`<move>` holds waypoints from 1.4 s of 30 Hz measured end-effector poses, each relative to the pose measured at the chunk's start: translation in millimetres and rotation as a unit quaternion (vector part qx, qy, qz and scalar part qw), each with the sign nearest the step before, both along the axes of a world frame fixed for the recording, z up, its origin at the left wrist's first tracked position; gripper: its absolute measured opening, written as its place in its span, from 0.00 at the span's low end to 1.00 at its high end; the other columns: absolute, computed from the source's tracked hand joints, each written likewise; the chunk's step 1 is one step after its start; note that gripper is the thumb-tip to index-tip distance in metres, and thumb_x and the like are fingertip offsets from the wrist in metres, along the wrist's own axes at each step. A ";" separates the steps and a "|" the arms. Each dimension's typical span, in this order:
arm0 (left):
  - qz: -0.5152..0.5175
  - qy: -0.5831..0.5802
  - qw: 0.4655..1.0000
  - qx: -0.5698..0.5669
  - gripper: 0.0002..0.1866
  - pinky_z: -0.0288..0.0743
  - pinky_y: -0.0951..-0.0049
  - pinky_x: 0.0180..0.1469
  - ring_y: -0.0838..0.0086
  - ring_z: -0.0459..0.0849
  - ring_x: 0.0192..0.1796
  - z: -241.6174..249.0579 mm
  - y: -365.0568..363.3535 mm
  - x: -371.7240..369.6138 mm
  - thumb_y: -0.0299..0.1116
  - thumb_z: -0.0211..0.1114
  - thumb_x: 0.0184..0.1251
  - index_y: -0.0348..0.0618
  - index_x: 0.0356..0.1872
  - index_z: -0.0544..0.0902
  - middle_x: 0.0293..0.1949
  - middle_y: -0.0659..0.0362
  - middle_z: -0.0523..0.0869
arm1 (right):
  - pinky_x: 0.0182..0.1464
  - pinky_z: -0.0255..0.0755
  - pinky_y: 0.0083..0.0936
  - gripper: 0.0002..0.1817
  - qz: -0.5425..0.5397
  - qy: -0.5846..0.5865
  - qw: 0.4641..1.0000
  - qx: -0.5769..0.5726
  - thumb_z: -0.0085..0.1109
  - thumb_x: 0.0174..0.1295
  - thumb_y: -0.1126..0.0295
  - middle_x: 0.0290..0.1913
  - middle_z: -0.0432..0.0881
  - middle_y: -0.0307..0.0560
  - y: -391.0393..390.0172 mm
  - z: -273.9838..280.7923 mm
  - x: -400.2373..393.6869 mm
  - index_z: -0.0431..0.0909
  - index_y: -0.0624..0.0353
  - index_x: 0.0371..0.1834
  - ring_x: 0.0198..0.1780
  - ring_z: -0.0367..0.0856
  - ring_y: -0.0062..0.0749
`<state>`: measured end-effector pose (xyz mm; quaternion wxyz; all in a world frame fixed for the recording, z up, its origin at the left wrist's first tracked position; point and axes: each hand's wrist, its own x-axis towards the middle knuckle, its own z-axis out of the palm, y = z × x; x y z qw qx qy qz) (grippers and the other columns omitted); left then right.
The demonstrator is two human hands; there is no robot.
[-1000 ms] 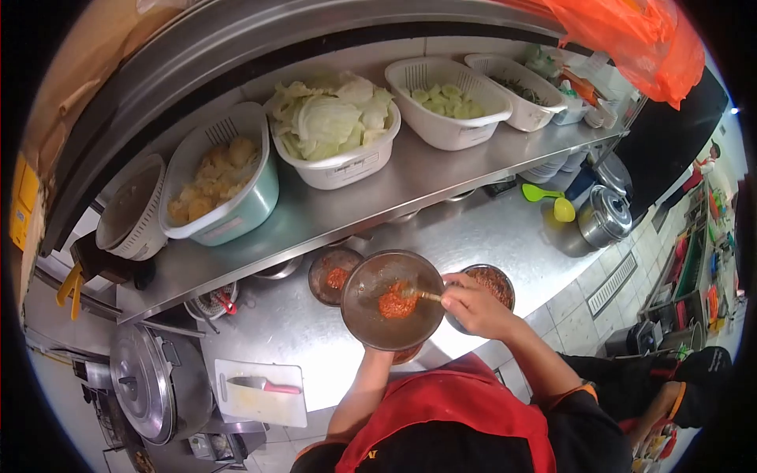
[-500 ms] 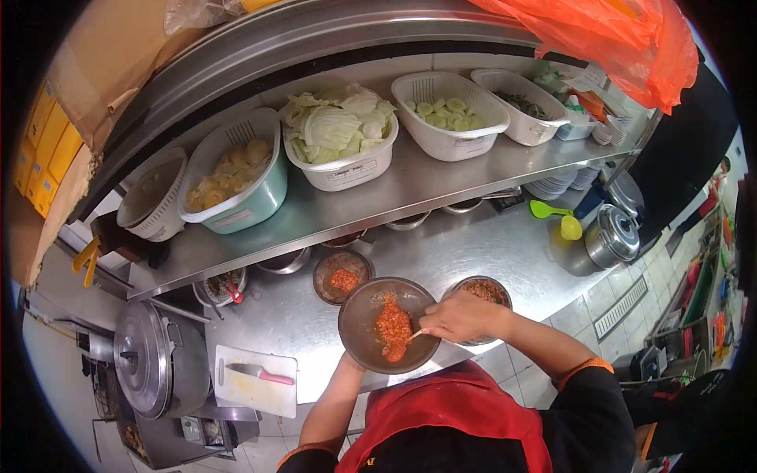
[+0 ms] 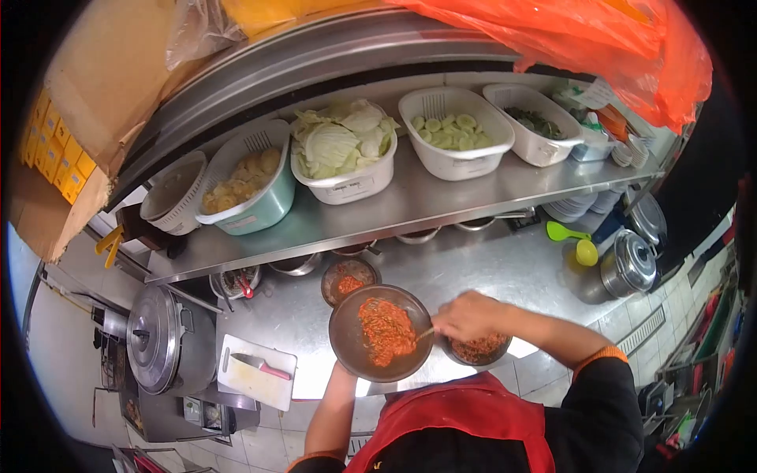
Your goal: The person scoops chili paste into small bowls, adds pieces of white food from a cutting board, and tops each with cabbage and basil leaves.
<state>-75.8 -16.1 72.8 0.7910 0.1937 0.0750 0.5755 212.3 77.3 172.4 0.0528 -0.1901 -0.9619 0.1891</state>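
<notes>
My left hand (image 3: 342,380) holds a wide brown bowl (image 3: 344,335) from underneath and at its near left side, its fingers hidden by the bowl. Chunky red chili paste (image 3: 388,331) covers the middle of the bowl. In my right hand (image 3: 467,317), closed at the bowl's right rim, is the thin handle of a spoon (image 3: 426,334); its tip is sunk in the paste. Partly under my right arm stands a second bowl of reddish paste (image 3: 479,348). Behind the held bowl sits a smaller brown bowl (image 3: 335,293) with some red paste.
A cutting board (image 3: 251,386) with a pink-handled knife (image 3: 268,367) lies left, beside a large lidded pot (image 3: 169,339). Tubs of cabbage (image 3: 347,189) and sliced cucumber (image 3: 457,164) stand on the shelf overhead. Green ladles (image 3: 585,252) and a steel pot (image 3: 628,264) are right.
The paste now spreads wider across the bowl, and the spoon has shifted. My right hand has moved slightly right and up. The whole view has shifted a little.
</notes>
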 end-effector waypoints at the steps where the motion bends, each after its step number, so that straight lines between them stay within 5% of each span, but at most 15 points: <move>1: 0.028 -0.024 0.999 0.016 0.31 0.66 0.57 0.76 0.63 0.69 0.75 -4.6 4.0 1.8 0.51 0.50 0.82 0.48 0.78 0.62 0.75 0.55 0.69 | 0.37 0.75 0.44 0.11 -0.008 0.020 0.999 -0.034 0.51 0.71 0.55 0.31 0.81 0.43 -3.2 0.0 -0.3 0.79 0.46 0.37 0.31 0.83 0.45; 8: -0.002 0.059 0.997 -0.057 0.31 0.71 0.54 0.73 0.60 0.74 0.72 -5.9 4.4 -16.5 0.52 0.49 0.81 0.46 0.76 0.64 0.73 0.52 0.72 | 0.35 0.73 0.43 0.10 0.082 0.052 0.974 0.204 0.53 0.68 0.56 0.30 0.79 0.43 63.9 25.5 -39.0 0.80 0.46 0.36 0.31 0.84 0.42; 14: -0.032 0.009 0.997 -0.069 0.32 0.68 0.52 0.75 0.59 0.72 0.73 4.3 -8.4 -31.9 0.55 0.49 0.80 0.47 0.77 0.64 0.73 0.53 0.71 | 0.37 0.77 0.49 0.10 0.007 -0.082 0.995 0.065 0.52 0.66 0.59 0.26 0.81 0.48 5.8 12.4 -25.1 0.80 0.50 0.36 0.30 0.86 0.47; 19: 0.050 0.075 0.992 -0.092 0.34 0.68 0.50 0.75 0.57 0.73 0.72 -18.6 -19.1 -30.8 0.57 0.49 0.79 0.48 0.76 0.65 0.73 0.53 0.72 | 0.44 0.79 0.56 0.17 -0.108 -0.087 0.985 -0.103 0.44 0.74 0.55 0.35 0.86 0.59 -52.1 -4.4 -55.0 0.81 0.51 0.43 0.36 0.86 0.59; 22: 0.061 -0.050 0.995 -0.067 0.31 0.70 0.51 0.74 0.57 0.73 0.72 2.9 -19.6 -17.7 0.53 0.48 0.81 0.47 0.77 0.64 0.73 0.52 0.72 | 0.45 0.79 0.56 0.18 -0.125 -0.096 0.980 -0.117 0.44 0.74 0.54 0.36 0.86 0.62 -60.8 6.6 -79.4 0.81 0.52 0.43 0.39 0.85 0.62; 27: -0.053 -0.089 0.991 -0.087 0.31 0.70 0.51 0.74 0.57 0.73 0.73 20.1 -7.7 -25.9 0.53 0.48 0.81 0.47 0.77 0.64 0.74 0.52 0.71 | 0.36 0.72 0.40 0.13 -0.068 0.020 0.971 0.227 0.51 0.71 0.56 0.28 0.83 0.45 -7.8 0.1 -84.7 0.80 0.50 0.35 0.31 0.84 0.42; 30: -0.094 -0.090 0.988 -0.088 0.32 0.69 0.50 0.74 0.57 0.73 0.73 29.3 -1.5 -32.5 0.54 0.48 0.81 0.47 0.77 0.65 0.74 0.52 0.71 | 0.39 0.70 0.39 0.11 -0.110 0.012 0.966 0.234 0.53 0.69 0.57 0.27 0.81 0.42 2.8 15.0 -77.8 0.80 0.47 0.34 0.31 0.83 0.41; 33: -0.098 -0.080 0.989 -0.077 0.32 0.68 0.50 0.75 0.57 0.72 0.73 32.1 3.2 -47.3 0.54 0.49 0.80 0.49 0.77 0.65 0.75 0.52 0.70 | 0.43 0.70 0.39 0.08 -0.045 -0.129 0.981 0.140 0.55 0.67 0.58 0.29 0.81 0.40 -22.4 22.6 -66.9 0.80 0.45 0.34 0.34 0.84 0.37; 37: -0.168 0.009 0.981 -0.095 0.32 0.67 0.52 0.75 0.59 0.71 0.74 24.5 14.6 -61.5 0.54 0.48 0.80 0.49 0.77 0.65 0.75 0.53 0.69 | 0.44 0.68 0.38 0.09 -0.002 -0.071 0.952 0.298 0.54 0.68 0.57 0.27 0.79 0.38 12.9 21.1 -64.4 0.80 0.44 0.34 0.34 0.82 0.35; 40: -0.151 0.103 0.981 -0.060 0.32 0.68 0.53 0.75 0.60 0.72 0.74 17.9 24.3 -58.4 0.54 0.47 0.81 0.48 0.77 0.64 0.75 0.54 0.70 | 0.41 0.71 0.39 0.10 -0.012 -0.010 0.950 0.312 0.55 0.68 0.57 0.26 0.79 0.40 32.9 44.7 -71.9 0.80 0.46 0.35 0.33 0.83 0.37; 42: -0.151 0.020 0.984 -0.088 0.32 0.69 0.52 0.74 0.59 0.72 0.73 25.1 20.8 -55.0 0.55 0.46 0.81 0.48 0.77 0.65 0.74 0.53 0.71 | 0.36 0.73 0.42 0.10 -0.044 -0.052 0.967 0.245 0.54 0.69 0.57 0.25 0.80 0.43 26.1 40.5 -62.2 0.80 0.48 0.35 0.30 0.84 0.41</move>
